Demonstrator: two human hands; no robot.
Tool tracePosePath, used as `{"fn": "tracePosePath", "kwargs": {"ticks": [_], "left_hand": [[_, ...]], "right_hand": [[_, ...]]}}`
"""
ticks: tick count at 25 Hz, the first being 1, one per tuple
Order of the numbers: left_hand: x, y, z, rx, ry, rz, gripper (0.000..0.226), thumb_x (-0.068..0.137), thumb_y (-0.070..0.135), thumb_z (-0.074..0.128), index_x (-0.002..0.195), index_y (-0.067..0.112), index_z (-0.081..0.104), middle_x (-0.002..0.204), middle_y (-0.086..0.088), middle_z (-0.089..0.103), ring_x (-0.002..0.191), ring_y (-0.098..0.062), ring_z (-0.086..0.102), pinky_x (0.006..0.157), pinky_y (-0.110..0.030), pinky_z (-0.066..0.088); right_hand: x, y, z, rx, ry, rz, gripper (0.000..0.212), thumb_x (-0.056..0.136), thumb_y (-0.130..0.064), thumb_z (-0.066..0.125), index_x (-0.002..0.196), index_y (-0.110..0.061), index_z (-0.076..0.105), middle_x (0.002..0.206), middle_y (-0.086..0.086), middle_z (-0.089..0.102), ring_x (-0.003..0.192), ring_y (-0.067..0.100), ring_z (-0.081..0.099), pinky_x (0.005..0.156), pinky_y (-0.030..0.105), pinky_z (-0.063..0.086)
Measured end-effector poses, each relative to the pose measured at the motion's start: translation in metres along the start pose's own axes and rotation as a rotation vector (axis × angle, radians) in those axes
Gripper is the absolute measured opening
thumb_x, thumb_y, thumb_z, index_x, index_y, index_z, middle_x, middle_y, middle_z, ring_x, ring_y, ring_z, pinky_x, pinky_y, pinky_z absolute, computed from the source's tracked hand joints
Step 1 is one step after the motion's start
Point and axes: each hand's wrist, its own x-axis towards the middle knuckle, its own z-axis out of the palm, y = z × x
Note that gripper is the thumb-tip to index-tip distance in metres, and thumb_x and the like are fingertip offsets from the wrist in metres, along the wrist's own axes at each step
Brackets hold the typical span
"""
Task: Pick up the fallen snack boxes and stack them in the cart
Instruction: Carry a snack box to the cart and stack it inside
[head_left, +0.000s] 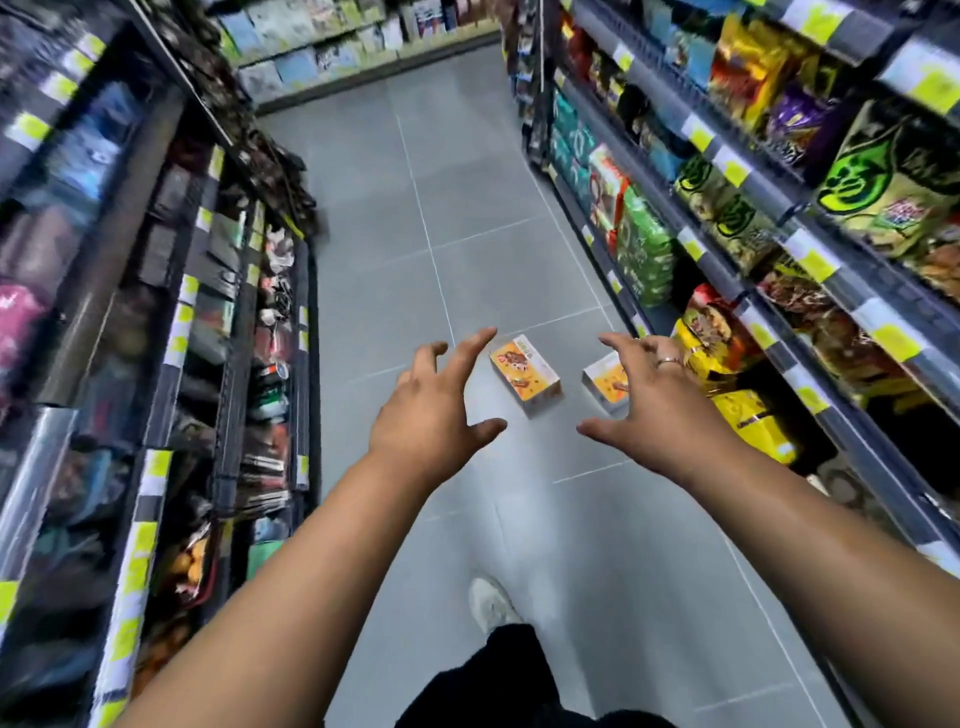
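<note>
Snack boxes (525, 375), two of them with orange and white print, lie on the grey tiled floor (415, 208) of a shop aisle, just right of the frame's centre. The left box (527, 376) lies flat with its printed face up and shows whole between the two hands. The right box (602, 387) lies near it, apart from it, and its right side is hidden behind the right hand (660, 405). The left hand (431, 415) reaches out at centre frame with fingers spread wide and slightly bent, holding nothing. The right hand is spread just as wide and also holds nothing; a ring (669, 362) sits on one finger. Stocked shelves (156, 260) run down the left of the frame and more shelves with snack bags (748, 415) down the right. A pale shoe (491, 605) shows at lower centre.
</note>
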Motion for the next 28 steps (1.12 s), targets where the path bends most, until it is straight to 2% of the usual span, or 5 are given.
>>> {"fn": "tracePosePath", "kwargs": {"ticks": [8, 16, 22, 26, 28], "left_hand": [[0.179, -0.085, -0.020, 0.082, -0.135, 0.117, 0.089, 0.080, 0.048, 0.072, 0.144, 0.055, 0.011, 0.146, -0.005, 0.031, 0.125, -0.031, 0.046, 0.094, -0.047, 0.048], [0.325, -0.089, -0.027, 0.076, -0.206, 0.239, 0.090, 0.080, 0.051, 0.070, 0.143, 0.057, 0.006, 0.148, -0.004, 0.028, 0.129, -0.029, 0.042, 0.096, -0.047, 0.048], [0.428, -0.095, -0.032, 0.058, -0.243, 0.301, 0.091, 0.079, 0.054, 0.071, 0.143, 0.056, 0.006, 0.148, -0.003, 0.028, 0.130, -0.028, 0.040, 0.097, -0.048, 0.048], [0.495, -0.097, -0.020, 0.091, -0.331, 0.430, 0.091, 0.080, 0.052, 0.071, 0.143, 0.057, 0.006, 0.149, -0.004, 0.027, 0.131, -0.030, 0.040, 0.099, -0.048, 0.046], [0.532, -0.100, -0.007, 0.099, -0.397, 0.517, 0.090, 0.080, 0.052, 0.071, 0.143, 0.057, 0.006, 0.149, -0.006, 0.028, 0.132, -0.031, 0.039, 0.100, -0.049, 0.046]], "right_hand": [[0.140, -0.044, 0.039, 0.084, 0.087, 0.196, 0.089, 0.072, -0.037, 0.081, 0.145, -0.030, 0.031, 0.142, 0.009, 0.031, 0.118, 0.028, 0.050, 0.090, 0.031, 0.041], [0.281, -0.048, 0.019, 0.096, 0.123, 0.289, 0.086, 0.073, -0.039, 0.080, 0.144, -0.029, 0.032, 0.139, 0.008, 0.032, 0.114, 0.032, 0.054, 0.092, 0.041, 0.048], [0.361, -0.065, 0.016, 0.113, 0.102, 0.336, 0.086, 0.075, -0.038, 0.079, 0.146, -0.030, 0.029, 0.140, 0.006, 0.030, 0.117, 0.030, 0.050, 0.090, 0.037, 0.046], [0.396, -0.065, 0.036, 0.138, 0.111, 0.459, 0.088, 0.076, -0.043, 0.077, 0.147, -0.033, 0.026, 0.140, 0.004, 0.028, 0.119, 0.029, 0.048, 0.087, 0.036, 0.047], [0.411, -0.063, 0.051, 0.142, 0.113, 0.549, 0.091, 0.077, -0.045, 0.076, 0.149, -0.035, 0.021, 0.143, 0.004, 0.025, 0.124, 0.030, 0.045, 0.093, 0.039, 0.047]]}}
